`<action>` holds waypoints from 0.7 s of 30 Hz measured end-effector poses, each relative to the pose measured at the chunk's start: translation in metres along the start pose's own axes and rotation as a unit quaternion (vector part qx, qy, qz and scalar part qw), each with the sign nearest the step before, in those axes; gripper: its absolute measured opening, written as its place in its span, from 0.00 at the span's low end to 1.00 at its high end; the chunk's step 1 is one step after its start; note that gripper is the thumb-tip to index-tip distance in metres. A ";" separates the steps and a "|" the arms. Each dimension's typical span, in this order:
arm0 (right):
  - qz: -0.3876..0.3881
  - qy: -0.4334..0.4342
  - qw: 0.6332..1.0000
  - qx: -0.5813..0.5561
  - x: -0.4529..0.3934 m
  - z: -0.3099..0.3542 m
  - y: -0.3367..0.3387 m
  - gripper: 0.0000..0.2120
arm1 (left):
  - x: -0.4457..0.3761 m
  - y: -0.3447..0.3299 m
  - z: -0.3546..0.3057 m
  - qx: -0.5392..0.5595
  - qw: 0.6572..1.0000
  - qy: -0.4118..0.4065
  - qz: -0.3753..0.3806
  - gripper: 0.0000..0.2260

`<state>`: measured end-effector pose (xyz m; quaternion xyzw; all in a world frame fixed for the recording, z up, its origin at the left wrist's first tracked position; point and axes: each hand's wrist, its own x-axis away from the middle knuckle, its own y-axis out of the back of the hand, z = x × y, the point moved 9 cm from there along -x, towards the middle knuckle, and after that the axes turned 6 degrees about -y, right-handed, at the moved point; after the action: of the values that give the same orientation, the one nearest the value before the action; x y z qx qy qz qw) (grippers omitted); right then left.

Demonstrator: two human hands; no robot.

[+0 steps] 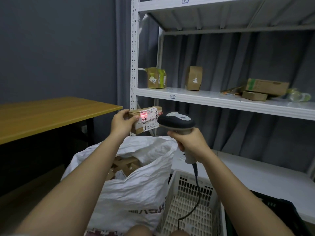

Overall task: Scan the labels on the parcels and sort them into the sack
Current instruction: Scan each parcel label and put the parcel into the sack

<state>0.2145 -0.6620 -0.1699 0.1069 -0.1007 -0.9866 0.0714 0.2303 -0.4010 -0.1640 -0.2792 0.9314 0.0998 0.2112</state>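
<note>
Parcel [146, 120] in my left hand [121, 123]: a small brown carton held up in front of me, above the open mouth of the sack [136, 183], its white label [150, 119] turned toward the scanner [177, 122]. My left arm reaches forward and up from the lower left, wrist bent a little, fingers curled over the carton's left end with the thumb on the near face. A red scan line glows across the barcode by my thumb.

My right hand [190, 142] is wrapped tight round the scanner's grip, arm stretched forward from the lower right, the dark head of the scanner just beside the parcel's right end and aimed at the label. Its cable [196, 193] hangs down into the white plastic crate [190, 206] beside the sack.

More cartons lie inside the sack. Behind, other boxes [194, 78] stand on the white metal shelf [221, 101], and a wooden table [47, 116] sits to my left.
</note>
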 end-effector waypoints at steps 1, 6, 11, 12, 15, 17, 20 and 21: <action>0.002 -0.001 1.000 0.003 0.000 0.000 0.000 0.18 | 0.000 0.001 0.001 -0.001 1.000 0.001 -0.001 0.23; 0.015 -0.001 1.000 0.017 0.002 -0.003 0.000 0.17 | 0.001 0.003 0.006 -0.005 1.000 0.005 -0.003 0.23; 0.024 -0.001 1.000 0.003 0.002 -0.005 -0.003 0.16 | 0.003 0.006 0.010 -0.001 1.000 0.008 -0.004 0.23; 0.028 -0.001 1.000 0.004 0.001 -0.006 -0.004 0.15 | 0.003 0.008 0.011 -0.004 1.000 0.008 -0.004 0.23; 0.044 -0.003 0.999 0.011 -0.002 -0.010 -0.009 0.13 | 0.005 0.015 0.014 -0.023 1.000 0.000 -0.007 0.23; 0.043 -0.018 0.999 -0.009 -0.004 -0.017 -0.010 0.12 | 0.006 0.021 0.018 -0.071 0.997 -0.005 -0.001 0.24; 0.020 -0.042 0.998 -0.037 -0.008 -0.031 -0.008 0.11 | 0.016 0.017 0.040 -0.234 0.966 0.034 0.107 0.33; 0.010 -0.051 0.998 -0.046 -0.009 -0.037 -0.006 0.12 | 0.021 0.014 0.048 -0.263 0.953 0.051 0.144 0.35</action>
<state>0.2308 -0.6617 -0.2047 0.0521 -0.0600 -0.9936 0.0808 0.2225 -0.3850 -0.2156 -0.1928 0.9118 0.3564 0.0658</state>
